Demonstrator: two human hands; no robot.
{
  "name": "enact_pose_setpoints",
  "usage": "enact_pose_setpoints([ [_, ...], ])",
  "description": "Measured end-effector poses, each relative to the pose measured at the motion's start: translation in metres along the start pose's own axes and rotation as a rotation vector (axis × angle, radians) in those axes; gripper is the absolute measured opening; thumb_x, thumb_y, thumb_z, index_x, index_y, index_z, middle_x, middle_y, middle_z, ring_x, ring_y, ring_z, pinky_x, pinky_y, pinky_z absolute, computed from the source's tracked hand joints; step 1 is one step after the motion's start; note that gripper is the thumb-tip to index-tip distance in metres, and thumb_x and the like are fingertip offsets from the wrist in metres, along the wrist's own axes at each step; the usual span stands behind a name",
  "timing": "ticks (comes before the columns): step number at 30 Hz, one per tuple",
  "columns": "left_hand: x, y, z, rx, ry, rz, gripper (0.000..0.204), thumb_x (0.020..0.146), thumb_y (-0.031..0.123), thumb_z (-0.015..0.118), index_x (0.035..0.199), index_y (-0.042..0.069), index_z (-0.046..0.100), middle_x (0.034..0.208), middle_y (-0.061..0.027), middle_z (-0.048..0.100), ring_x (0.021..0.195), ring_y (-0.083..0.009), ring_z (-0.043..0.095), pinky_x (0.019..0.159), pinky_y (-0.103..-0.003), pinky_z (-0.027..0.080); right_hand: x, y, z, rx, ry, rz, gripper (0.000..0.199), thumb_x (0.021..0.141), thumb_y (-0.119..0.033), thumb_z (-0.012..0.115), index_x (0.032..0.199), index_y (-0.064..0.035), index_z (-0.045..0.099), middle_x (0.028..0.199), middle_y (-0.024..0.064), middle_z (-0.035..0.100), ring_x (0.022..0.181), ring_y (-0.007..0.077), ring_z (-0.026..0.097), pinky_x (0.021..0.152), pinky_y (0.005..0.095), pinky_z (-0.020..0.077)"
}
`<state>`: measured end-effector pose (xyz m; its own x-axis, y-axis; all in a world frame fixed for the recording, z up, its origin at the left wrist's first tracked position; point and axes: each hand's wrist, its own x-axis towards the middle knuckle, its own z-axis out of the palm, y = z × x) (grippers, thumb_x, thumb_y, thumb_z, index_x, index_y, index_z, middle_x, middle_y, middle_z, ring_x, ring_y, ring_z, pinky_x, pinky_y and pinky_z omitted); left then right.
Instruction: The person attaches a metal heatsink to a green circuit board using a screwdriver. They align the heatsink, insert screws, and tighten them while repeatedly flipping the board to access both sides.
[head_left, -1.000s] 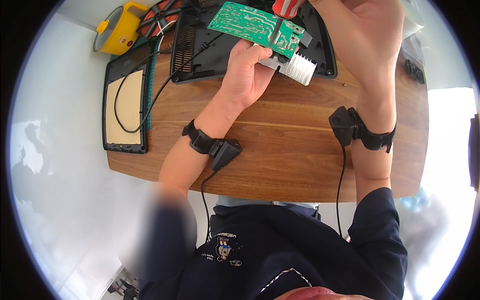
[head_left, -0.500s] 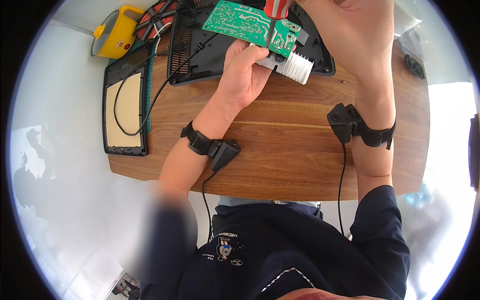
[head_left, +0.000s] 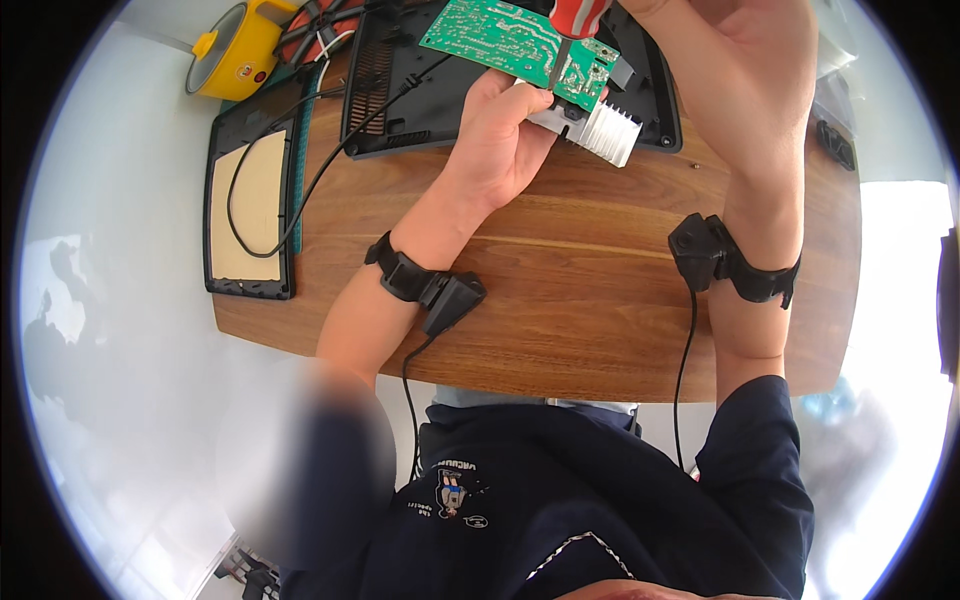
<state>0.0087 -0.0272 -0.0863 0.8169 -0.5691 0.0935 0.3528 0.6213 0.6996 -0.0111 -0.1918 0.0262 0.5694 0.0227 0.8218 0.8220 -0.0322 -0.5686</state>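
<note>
1. Here, our left hand grasps the circuit board toward the desk's far edge.
2. Our right hand holds the screwdriver across it.
3. Black casing lies beneath; a cord crosses the left-edge panel.

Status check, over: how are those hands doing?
Left hand: holding green circuit board. Right hand: at red-white screwdriver, grip cropped. Black casing beneath, apparently not blocking.

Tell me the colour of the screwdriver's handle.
The screwdriver handle is red with pale stripes; the head view shows it best, at the top edge.
</note>
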Motion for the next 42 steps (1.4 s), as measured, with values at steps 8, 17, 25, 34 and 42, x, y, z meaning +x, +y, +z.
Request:
enact_pose_setpoints([
  [8,0.0,0.0,-0.001,0.019,-0.022,0.002,0.037,0.091,-0.003,0.047,0.126,-0.002,0.057,0.122,-0.0115,0.067,0.112,-0.0226,0.066,0.103,-0.043,0.054,0.003,0.006,0.003,0.091,-0.03,-0.075,0.064,0.094,0.007,0.063,0.153,0.0058,0.039,0.12,0.0111,0.063,0.099,0.0102,0.06,0.087,0.0251,0.0524],
  [17,0.001,0.0,0.0,0.031,-0.04,-0.009,0.038,0.091,-0.003,0.046,0.127,-0.003,0.057,0.121,-0.013,0.067,0.112,-0.0241,0.066,0.103,-0.045,0.054,0.005,0.004,0.003,0.112,-0.058,-0.094,0.064,0.094,0.005,0.064,0.152,0.0081,0.037,0.119,0.0122,0.064,0.1,0.0117,0.061,0.089,0.0254,0.0519],
  [25,0.0,0.0,0.001,0.022,-0.037,0.003,0.039,0.091,-0.003,0.047,0.128,-0.002,0.056,0.122,-0.0123,0.067,0.112,-0.0238,0.066,0.103,-0.045,0.054,0.004,0.005,0.002,0.121,-0.091,-0.11,0.065,0.095,0.002,0.066,0.153,0.0078,0.037,0.115,0.011,0.065,0.098,0.0117,0.061,0.088,0.0252,0.0521],
  [34,-0.003,0.004,0.003,0.057,-0.04,0.004,0.044,0.09,-0.002,0.046,0.133,-0.003,0.053,0.125,-0.0142,0.066,0.114,-0.0267,0.066,0.104,-0.047,0.054,0.006,0.008,0.003,0.203,-0.16,-0.124,0.066,0.097,-0.001,0.063,0.154,0.0098,0.033,0.132,0.016,0.059,0.111,0.0159,0.062,0.097,0.0295,0.0523],
  [42,-0.004,0.006,0.004,0.022,-0.107,-0.031,0.049,0.089,-0.002,0.044,0.138,-0.005,0.048,0.131,-0.018,0.062,0.116,-0.0324,0.066,0.107,-0.051,0.052,0.008,-0.03,0.007,0.222,-0.146,0.012,0.066,0.096,-0.003,0.061,0.154,0.0104,0.031,0.144,0.0212,0.053,0.126,0.0247,0.059,0.105,0.0355,0.0503],
])
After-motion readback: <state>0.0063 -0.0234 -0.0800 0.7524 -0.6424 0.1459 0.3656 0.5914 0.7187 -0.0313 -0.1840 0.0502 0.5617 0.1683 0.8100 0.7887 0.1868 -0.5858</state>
